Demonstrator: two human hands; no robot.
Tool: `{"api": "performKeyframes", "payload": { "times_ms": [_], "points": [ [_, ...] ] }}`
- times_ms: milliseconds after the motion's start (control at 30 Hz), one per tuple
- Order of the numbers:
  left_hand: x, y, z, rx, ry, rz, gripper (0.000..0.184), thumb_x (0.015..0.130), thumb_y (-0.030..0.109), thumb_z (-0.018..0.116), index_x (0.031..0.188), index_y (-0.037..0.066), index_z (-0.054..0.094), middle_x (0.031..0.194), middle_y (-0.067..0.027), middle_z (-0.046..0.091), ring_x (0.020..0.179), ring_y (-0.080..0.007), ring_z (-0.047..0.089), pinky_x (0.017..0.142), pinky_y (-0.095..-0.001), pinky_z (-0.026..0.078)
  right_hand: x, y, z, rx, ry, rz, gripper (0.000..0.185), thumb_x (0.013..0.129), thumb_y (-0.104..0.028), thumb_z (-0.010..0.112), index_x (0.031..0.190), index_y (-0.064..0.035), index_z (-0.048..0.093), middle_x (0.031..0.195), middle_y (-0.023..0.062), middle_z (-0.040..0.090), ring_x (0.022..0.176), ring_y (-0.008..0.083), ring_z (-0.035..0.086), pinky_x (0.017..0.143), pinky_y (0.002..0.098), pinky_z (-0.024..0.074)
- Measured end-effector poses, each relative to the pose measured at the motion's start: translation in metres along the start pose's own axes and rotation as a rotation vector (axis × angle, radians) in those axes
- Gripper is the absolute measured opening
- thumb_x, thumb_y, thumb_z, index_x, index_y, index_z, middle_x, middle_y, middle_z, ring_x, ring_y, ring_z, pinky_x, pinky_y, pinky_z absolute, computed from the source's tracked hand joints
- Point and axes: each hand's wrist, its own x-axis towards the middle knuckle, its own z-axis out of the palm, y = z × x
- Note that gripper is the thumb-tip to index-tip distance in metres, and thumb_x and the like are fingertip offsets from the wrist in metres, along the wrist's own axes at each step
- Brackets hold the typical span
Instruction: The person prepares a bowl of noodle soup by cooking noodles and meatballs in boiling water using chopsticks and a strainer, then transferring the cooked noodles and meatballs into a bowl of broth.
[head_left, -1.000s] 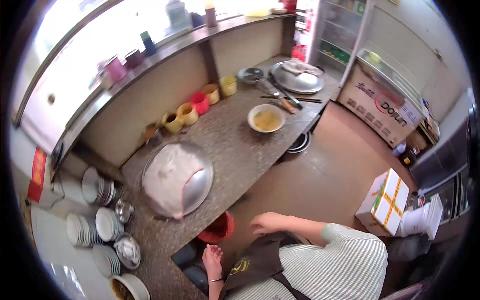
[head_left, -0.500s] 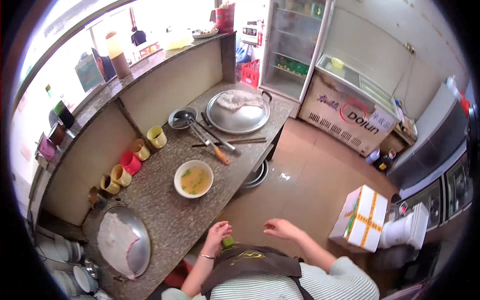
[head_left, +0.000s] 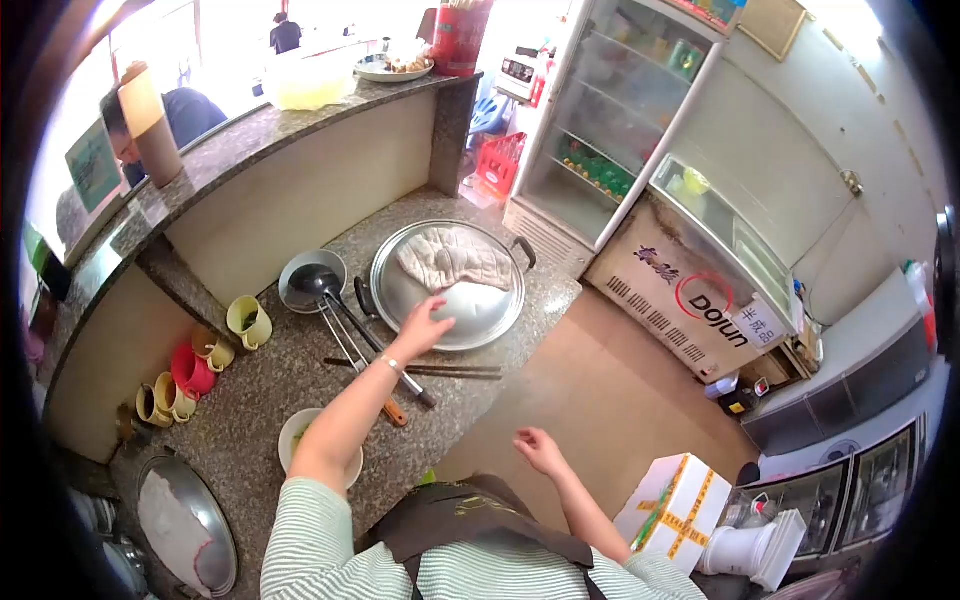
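My left hand (head_left: 424, 326) reaches over the counter with its fingers apart. It is above or at the near edge of a large round metal lid (head_left: 490, 322); I cannot tell whether it touches. A folded pale cloth (head_left: 455, 258) lies on that lid, just beyond my fingertips. Lower down, my right hand (head_left: 540, 452) hangs over the floor beside the counter, fingers loosely spread and holding nothing. Under my left forearm is a white bowl (head_left: 291, 436), its soup mostly hidden. Left of the lid, a dark ladle (head_left: 318, 280) rests in a metal bowl (head_left: 289, 296).
Long chopsticks (head_left: 455, 371) lie near the counter edge. Yellow and red mugs (head_left: 192, 371) line the wall. Another metal lid (head_left: 219, 535) bears a cloth at lower left. A taped white box (head_left: 672, 508), a freezer (head_left: 660, 280) and a glass-door fridge (head_left: 615, 130) stand right.
My left hand has stretched forward from my body, over the counter towards the cloth on the lid. My right hand stays low near my body. The view has shifted forward and right.
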Motion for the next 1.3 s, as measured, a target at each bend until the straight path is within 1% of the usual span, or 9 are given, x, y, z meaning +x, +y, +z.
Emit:
{"api": "performKeyframes", "payload": {
  "times_ms": [167,233,367,500,700,833,1033,1167,1300],
  "points": [
    [0.121,-0.021,0.027,0.223,0.104,0.008,0.057,0.071,0.033,0.070,0.118,0.009,0.050,0.118,-0.0185,0.048,0.104,-0.0307,0.053,0.087,-0.0401,0.044,0.127,-0.026,-0.015,-0.450,0.354,-0.506,0.041,0.077,-0.020,0.064,0.114,-0.0052,0.053,0.117,0.0184,0.051,0.105,0.0331,0.050,0.089,0.0401,0.0427],
    [0.140,-0.022,0.039,0.324,0.181,-0.050,0.058,0.070,0.035,0.069,0.119,0.012,0.049,0.121,-0.0190,0.045,0.105,-0.0335,0.052,0.088,-0.0417,0.043,0.157,-0.029,-0.018,-0.469,0.289,-0.563,0.041,0.075,-0.019,0.065,0.112,-0.0060,0.055,0.115,0.0172,0.052,0.104,0.0335,0.050,0.089,0.0408,0.0425],
    [0.189,-0.021,0.049,0.667,0.078,-0.256,0.060,0.069,0.035,0.070,0.121,0.018,0.046,0.122,-0.0184,0.041,0.107,-0.0398,0.048,0.088,-0.0461,0.044,0.209,-0.032,-0.029,-0.470,0.118,-0.727,0.032,0.070,-0.016,0.066,0.100,-0.0081,0.061,0.108,0.0119,0.056,0.098,0.0332,0.052,0.084,0.0415,0.0437],
    [0.207,-0.043,0.063,0.691,0.175,-0.228,0.057,0.067,0.034,0.070,0.116,0.014,0.051,0.116,-0.0176,0.044,0.095,-0.0397,0.055,0.081,-0.0453,0.047,0.217,-0.031,-0.041,-0.400,0.048,-0.775,0.018,0.071,-0.015,0.065,0.089,-0.0128,0.065,0.092,0.0070,0.060,0.088,0.0301,0.054,0.076,0.0406,0.0436],
    [0.184,0.047,0.010,0.665,0.231,-0.139,0.051,0.065,0.032,0.068,0.108,0.006,0.060,0.102,-0.0159,0.053,0.093,-0.0330,0.056,0.084,-0.0401,0.045,0.203,-0.032,-0.058,-0.356,-0.187,-0.817,0.023,0.069,-0.014,0.067,0.091,-0.0084,0.063,0.088,0.0104,0.059,0.082,0.0315,0.055,0.069,0.0425,0.0438],
    [0.102,0.085,-0.065,0.632,0.447,-0.141,0.049,0.064,0.032,0.068,0.104,0.005,0.062,0.098,-0.0146,0.055,0.092,-0.0317,0.056,0.084,-0.0393,0.045,0.194,-0.004,-0.051,-0.357,-0.090,-0.821,0.025,0.065,-0.004,0.067,0.090,-0.0069,0.063,0.085,0.0105,0.059,0.078,0.0295,0.056,0.067,0.0375,0.0454],
    [-0.103,0.097,-0.165,0.781,0.735,-0.307,0.049,0.062,0.033,0.070,0.103,0.006,0.064,0.098,-0.0147,0.057,0.092,-0.0300,0.056,0.083,-0.0372,0.046,0.189,0.017,-0.043,-0.244,-0.183,-0.774,0.017,0.078,-0.005,0.061,0.094,-0.0011,0.056,0.075,0.0077,0.056,0.068,0.0162,0.055,0.058,0.0290,0.0448],
    [-0.269,0.049,-0.226,0.898,0.973,-0.521,0.051,0.062,0.035,0.070,0.103,0.006,0.063,0.098,-0.0141,0.058,0.093,-0.0293,0.056,0.082,-0.0377,0.045,0.181,0.038,-0.008,-0.089,-0.160,-0.415,0.016,0.083,-0.006,0.059,0.097,-0.0022,0.052,0.072,0.0048,0.053,0.066,0.0130,0.055,0.057,0.0267,0.0445],
    [-0.407,0.007,-0.276,0.867,1.127,-0.763,0.054,0.064,0.035,0.070,0.108,0.007,0.061,0.109,-0.0171,0.056,0.103,-0.0322,0.051,0.091,-0.0402,0.040,0.160,0.040,0.018,0.432,-0.089,-0.167,0.010,0.086,-0.008,0.057,0.088,-0.0033,0.048,0.072,0.0026,0.051,0.059,0.0100,0.048,0.053,0.0233,0.0423]
  ]
}}
